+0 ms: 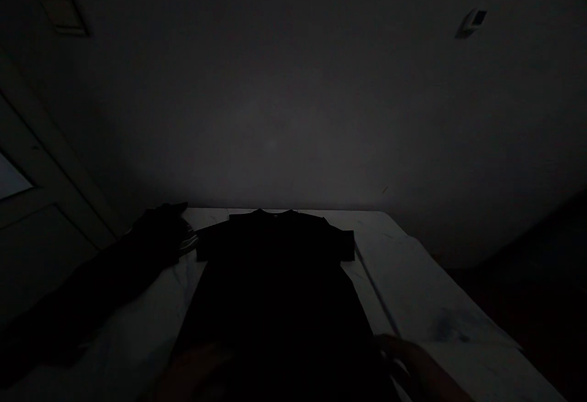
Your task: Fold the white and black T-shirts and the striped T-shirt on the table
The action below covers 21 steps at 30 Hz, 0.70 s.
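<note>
A black short-sleeved T-shirt [279, 292] lies spread out on a white marble-patterned table [413, 280], its neckline at the far edge and both sleeves out to the sides. Over its lower left part is my left hand [195, 365], dim and smeared, so its fingers cannot be made out. At the shirt's lower right side my right hand [408, 356] has its fingers bent in, the tips at the cloth's edge and seemingly pinching it. Darkness hides the shirt's folds and its bottom end.
A heap of dark clothing [114, 274], with some pale stripes, runs along the table's left side near the left sleeve. Behind the table rises a plain wall [284, 96]. A door [41, 164] stands at the left. The whole room is very dim.
</note>
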{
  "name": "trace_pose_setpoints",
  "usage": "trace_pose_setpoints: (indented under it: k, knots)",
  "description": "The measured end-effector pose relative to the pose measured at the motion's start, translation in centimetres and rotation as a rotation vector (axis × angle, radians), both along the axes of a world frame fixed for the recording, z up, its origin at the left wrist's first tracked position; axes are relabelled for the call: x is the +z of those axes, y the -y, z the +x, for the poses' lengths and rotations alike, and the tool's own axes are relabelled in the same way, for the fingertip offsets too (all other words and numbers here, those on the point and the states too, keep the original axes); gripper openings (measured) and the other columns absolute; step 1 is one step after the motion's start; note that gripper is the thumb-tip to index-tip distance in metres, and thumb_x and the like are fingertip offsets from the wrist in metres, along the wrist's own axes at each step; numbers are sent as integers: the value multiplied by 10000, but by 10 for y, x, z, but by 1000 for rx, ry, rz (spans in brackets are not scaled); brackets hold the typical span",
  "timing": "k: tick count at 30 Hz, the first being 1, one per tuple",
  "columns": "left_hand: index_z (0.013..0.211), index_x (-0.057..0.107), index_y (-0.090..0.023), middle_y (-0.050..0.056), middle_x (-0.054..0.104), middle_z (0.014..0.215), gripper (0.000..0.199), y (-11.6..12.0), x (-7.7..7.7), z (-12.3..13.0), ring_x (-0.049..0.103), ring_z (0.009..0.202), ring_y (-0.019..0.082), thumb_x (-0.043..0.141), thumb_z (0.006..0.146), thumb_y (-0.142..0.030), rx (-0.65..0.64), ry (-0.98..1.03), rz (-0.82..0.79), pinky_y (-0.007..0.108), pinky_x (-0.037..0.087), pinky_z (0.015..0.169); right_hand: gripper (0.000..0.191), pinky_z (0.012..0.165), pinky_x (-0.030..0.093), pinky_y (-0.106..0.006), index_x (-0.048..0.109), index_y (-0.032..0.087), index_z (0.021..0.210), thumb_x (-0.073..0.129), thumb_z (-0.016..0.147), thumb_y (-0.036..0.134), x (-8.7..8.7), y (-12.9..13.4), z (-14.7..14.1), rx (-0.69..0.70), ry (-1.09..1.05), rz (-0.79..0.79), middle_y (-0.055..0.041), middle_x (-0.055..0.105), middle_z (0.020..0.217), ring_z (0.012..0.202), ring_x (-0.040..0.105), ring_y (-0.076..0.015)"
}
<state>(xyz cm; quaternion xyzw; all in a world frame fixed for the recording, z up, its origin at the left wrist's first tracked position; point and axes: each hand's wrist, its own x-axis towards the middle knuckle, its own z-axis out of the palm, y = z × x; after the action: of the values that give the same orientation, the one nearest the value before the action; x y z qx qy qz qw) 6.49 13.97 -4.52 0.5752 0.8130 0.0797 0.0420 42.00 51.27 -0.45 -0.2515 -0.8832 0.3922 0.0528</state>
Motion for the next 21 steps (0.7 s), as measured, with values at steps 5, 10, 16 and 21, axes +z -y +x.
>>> trace_pose_setpoints:
  k: [5, 10, 16, 21]
  knots:
    - [1528, 432, -262, 98, 359, 1629, 572, -146, 29, -71, 270, 1517, 343, 467, 992, -457, 134, -122, 88, 586, 258, 1208, 587, 1204, 314, -491, 423, 168, 1537, 385, 996, 392, 4, -13, -152, 24, -27, 420, -132, 400, 1595, 1482, 352, -273]
    - [1522, 445, -202, 168, 392, 1599, 674, -164, 13, -123, 318, 1476, 429, 443, 975, -596, 311, -166, -45, 634, 303, 1147, 775, 1146, 293, -625, 409, 136, 1549, 547, 933, 586, -28, -15, -203, -79, 328, 632, -255, 367, 1578, 1466, 307, -461]
    - [1293, 650, -162, 155, 625, 1383, 401, -196, 28, -170, 551, 1308, 285, 388, 992, -207, 222, -201, 88, 446, 384, 1131, 568, 1100, 401, -484, 480, 147, 1503, 432, 1012, 429, 2, -45, -248, -36, 275, 660, -209, 504, 1504, 1382, 480, -359]
    - [1397, 555, -135, 151, 571, 1455, 556, -234, 44, -235, 516, 1361, 235, 382, 882, -17, 324, -179, 90, 379, 355, 1166, 439, 1106, 385, -381, 564, 124, 1404, 402, 1012, 236, 31, -103, -315, -50, 163, 649, -174, 599, 1417, 1323, 543, -274]
